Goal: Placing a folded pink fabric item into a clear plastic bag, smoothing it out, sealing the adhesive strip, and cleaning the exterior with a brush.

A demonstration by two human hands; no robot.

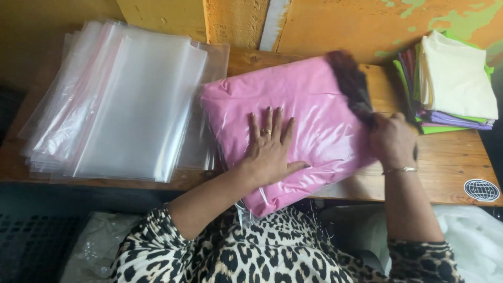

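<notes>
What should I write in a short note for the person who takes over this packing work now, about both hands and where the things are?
Left hand: flat, fingers spread, pressing on the pink bagged fabric on the wooden table.
Right hand: closed on a dark brush, which lies blurred across the bag's right end.
Stack of clear plastic bags: left of the pink bag, on the table.
Pile of folded fabrics, cream on top: at the right back of the table.
Done: the pink fabric is inside its clear bag.
Left: I cannot tell if the bag is sealed; the folded pile is not yet bagged.
</notes>
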